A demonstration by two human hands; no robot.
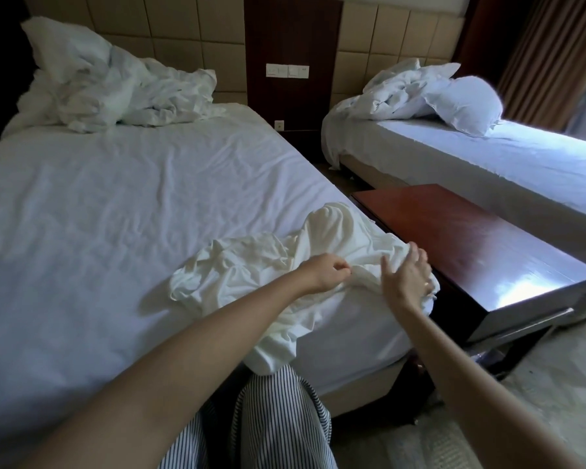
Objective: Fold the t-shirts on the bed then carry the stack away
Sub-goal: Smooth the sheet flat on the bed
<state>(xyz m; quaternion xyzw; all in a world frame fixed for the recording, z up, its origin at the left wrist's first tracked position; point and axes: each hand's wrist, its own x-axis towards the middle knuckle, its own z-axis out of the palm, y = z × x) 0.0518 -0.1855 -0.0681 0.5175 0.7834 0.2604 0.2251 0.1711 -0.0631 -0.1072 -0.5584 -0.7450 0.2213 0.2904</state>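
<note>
Your left hand (329,270) has its fingers (343,266) curled in, pinching a ridge of white cloth. Your right hand (408,277) is spread wide with straight fingers (417,258), gripping nothing. Whether it hovers over the cloth or brushes it, I can't tell.

The t-shirts (251,265) lie in one crumpled heap under and left of both sets of fingers, right at the corner of the bed (115,214). A tail spills over the near edge, closer to you than your left fingers. That's the worry: pull on that single pinch and the hanging tail could drag the heap down to the floor (521,418).

I can't tell how many shirts are tangled in there, so one lift may bring up two. Just beyond your right fingers, the dark wooden worktop (471,245) sits close to the mattress. An outward sweep could push cloth into that gap or rap your knuckles.
</note>
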